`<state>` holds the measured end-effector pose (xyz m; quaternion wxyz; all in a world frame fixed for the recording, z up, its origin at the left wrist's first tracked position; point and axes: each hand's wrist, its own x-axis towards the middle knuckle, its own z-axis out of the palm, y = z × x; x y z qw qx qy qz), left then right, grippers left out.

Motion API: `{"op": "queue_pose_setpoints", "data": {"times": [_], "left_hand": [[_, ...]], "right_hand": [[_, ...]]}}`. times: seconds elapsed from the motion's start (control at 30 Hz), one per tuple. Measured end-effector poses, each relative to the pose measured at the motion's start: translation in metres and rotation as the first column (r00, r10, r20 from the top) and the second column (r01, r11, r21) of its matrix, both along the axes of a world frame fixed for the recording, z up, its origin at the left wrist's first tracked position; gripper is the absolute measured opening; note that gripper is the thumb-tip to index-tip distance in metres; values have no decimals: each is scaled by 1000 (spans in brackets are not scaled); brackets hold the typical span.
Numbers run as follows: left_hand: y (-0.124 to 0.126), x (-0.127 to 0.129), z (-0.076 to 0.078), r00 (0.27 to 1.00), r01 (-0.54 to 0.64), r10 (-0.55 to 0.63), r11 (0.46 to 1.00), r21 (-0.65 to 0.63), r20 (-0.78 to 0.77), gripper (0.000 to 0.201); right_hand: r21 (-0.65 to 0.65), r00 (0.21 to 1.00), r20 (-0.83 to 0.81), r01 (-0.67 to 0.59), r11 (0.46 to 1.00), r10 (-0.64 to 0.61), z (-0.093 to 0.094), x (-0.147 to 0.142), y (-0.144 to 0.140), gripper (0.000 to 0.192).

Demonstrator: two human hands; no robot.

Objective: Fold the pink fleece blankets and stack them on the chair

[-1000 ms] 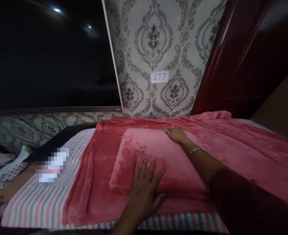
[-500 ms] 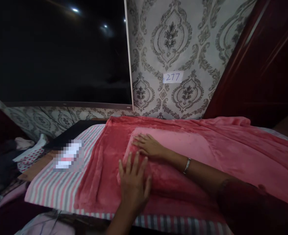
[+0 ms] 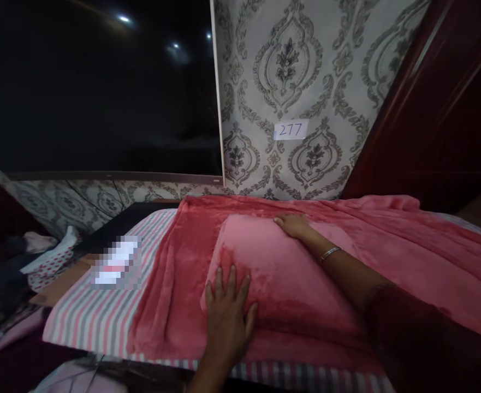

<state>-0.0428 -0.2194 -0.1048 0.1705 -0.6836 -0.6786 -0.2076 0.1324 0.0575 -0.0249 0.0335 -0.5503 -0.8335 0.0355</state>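
Observation:
A plush red-pink blanket (image 3: 183,273) lies spread over the surface before me, with a lighter pink folded section (image 3: 256,240) raised on top of it. My left hand (image 3: 227,308) rests palm down near the folded section's near left corner, fingers spread. Toward its far edge lies my right hand (image 3: 293,225), flat with the fingers stretched out, a silver bracelet on that wrist. Neither hand grips the fabric. Darker red streaks mark the pile between the two hands.
Under the blanket is a striped cloth (image 3: 96,322), with a pixelated white item (image 3: 117,262) on its left part. A large dark television screen (image 3: 101,93) hangs behind. A paper marked 277 (image 3: 291,130) is on the patterned wall. Clothes (image 3: 52,262) are heaped at the left.
My right hand has slid to the right along the far part of the folded section, uncovering its left corner. My left hand has shifted slightly nearer to me and to the right.

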Motion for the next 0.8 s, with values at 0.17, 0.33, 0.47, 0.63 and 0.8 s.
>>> {"op": "queue_pose_setpoints", "data": {"times": [0.17,0.33,0.47,0.63,0.8], "left_hand": [[1,2,7,999,-14,15,999,-40,40,53],[1,5,15,999,-30,33,995,-93,30,51],[2,6,17,999,-31,32,995,-99,9,50],[3,7,20,999,-41,41,993,-113,-1,50],[2,10,25,998,-61,62,987,-148,-3,52]], "right_hand": [[46,976,-49,-212,976,214,-9,8,-28,59],[15,1000,-20,23,1000,-23,-20,78,-32,60],[-45,959,-61,275,960,-277,-28,152,-36,62],[144,954,-93,295,945,-284,-15,166,-74,62],[216,979,-84,-166,962,187,-9,92,-141,60]]}}
